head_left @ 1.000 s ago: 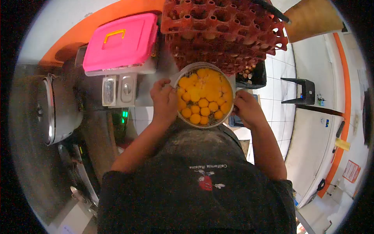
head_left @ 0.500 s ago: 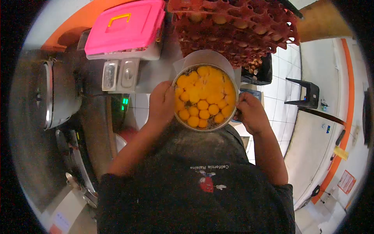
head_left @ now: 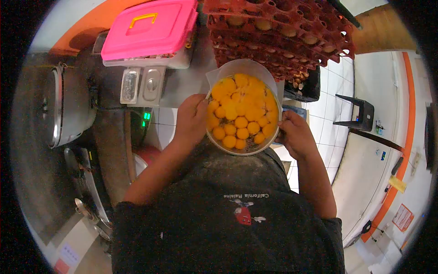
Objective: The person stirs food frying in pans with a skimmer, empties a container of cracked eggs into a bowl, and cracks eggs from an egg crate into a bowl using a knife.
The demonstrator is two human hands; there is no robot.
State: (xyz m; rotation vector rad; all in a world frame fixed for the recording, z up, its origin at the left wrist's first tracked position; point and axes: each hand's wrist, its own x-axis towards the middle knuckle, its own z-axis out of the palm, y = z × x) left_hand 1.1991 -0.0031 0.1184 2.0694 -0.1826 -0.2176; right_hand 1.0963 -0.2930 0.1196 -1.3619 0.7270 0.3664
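Observation:
A translucent plastic pitcher (head_left: 248, 67) is held up in front of my body, its mouth tilted toward me. Many raw egg yolks (head_left: 242, 107) and some clear egg white fill it. My left hand (head_left: 191, 116) is closed against the pitcher's left side, with the fingertips partly hidden behind the wall. On the opposite side, my right hand (head_left: 297, 134) is wrapped round what looks like the handle, mostly covered by the fingers. A stack of dark red egg trays (head_left: 283, 36) stands just beyond the pitcher.
A pink-lidded box (head_left: 148, 34) and small lidded metal pans (head_left: 150, 86) sit on the metal counter (head_left: 180, 86). A black bin (head_left: 308, 86) holds eggshells. A large metal pot (head_left: 73, 107) is at left, a black stool (head_left: 358, 112) and white fridge (head_left: 365, 178) at right.
The pitcher and both hands appear slightly farther right in view, and the yolks have shifted a little inside it. Both hands keep their hold.

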